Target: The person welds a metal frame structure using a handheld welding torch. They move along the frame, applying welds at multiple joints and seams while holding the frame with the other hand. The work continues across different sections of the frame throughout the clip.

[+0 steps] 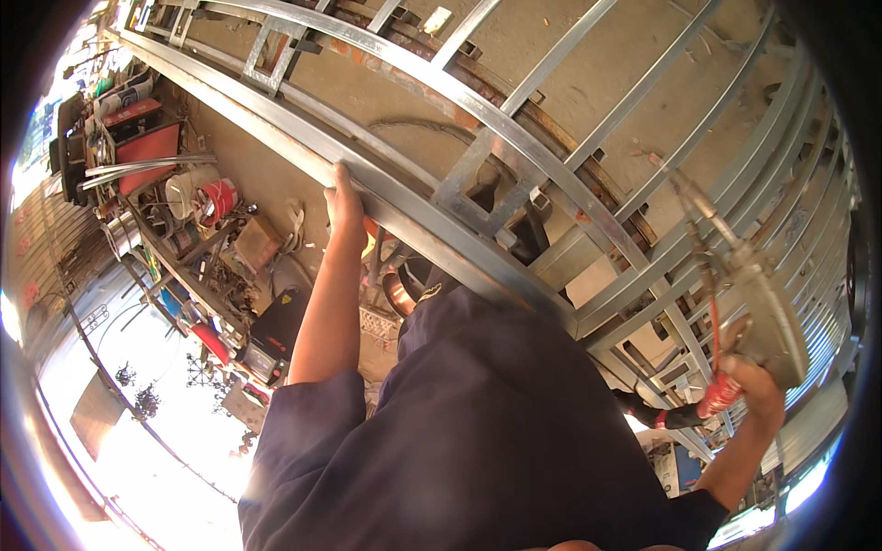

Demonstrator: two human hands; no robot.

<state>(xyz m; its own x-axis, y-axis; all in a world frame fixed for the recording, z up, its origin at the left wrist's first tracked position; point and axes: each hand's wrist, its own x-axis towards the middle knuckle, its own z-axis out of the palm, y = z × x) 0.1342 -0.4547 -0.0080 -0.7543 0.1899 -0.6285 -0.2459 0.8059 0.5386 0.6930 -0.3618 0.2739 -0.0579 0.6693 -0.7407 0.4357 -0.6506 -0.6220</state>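
Note:
My left hand [345, 204] is closed round the edge of a long, shiny square metal tube [395, 207] that runs from the far left toward my waist. Out to the right, my right hand [755, 381] grips the red handle of what looks like a welding torch [719, 393], with a black cable trailing from it. Beside that same hand is a flat grey-tan plate [770, 308], perhaps a hand-held welding shield; blur hides how it is held. A slim rod-like tip points away over the metal frame [524, 138], apart from its bars.
Several parallel metal bars [726, 110] spread across the right. At the left stand a cluttered bench [165, 275], a red and white bucket [218, 197], a cardboard box [257, 241] and a black machine [276, 335]. A copper-coloured wire coil [397, 292] lies near my legs.

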